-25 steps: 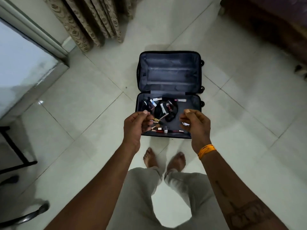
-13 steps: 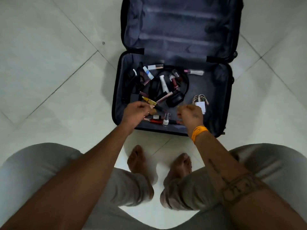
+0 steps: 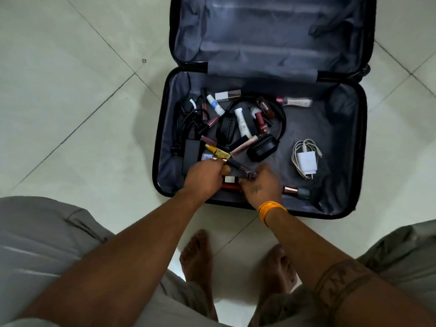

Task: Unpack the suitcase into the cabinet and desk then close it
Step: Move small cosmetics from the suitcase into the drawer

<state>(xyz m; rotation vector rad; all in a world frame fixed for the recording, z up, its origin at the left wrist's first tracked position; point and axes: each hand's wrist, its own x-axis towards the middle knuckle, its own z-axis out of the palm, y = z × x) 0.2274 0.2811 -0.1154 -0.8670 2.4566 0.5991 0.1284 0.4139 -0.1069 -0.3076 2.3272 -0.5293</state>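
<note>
The suitcase [image 3: 259, 128] lies open on the floor, cosmetics [image 3: 243, 121] heaped inside. The left hand [image 3: 205, 178] and right hand [image 3: 259, 182] each pinch small tubes — gather several per hand, gripping firmly so none slip.

Floor [image 3: 70, 95] of large, pale, glossy tiles laid diagonally to the view, with thin dark grout lines [image 3: 99, 24] crossing near the upper left. A small dark speck [image 3: 144, 60] marks one tile. Soft, diffuse light.

Both arms reach down, left grip [image 3: 204, 176] and right grip [image 3: 260, 182] curled, knuckles up
</note>
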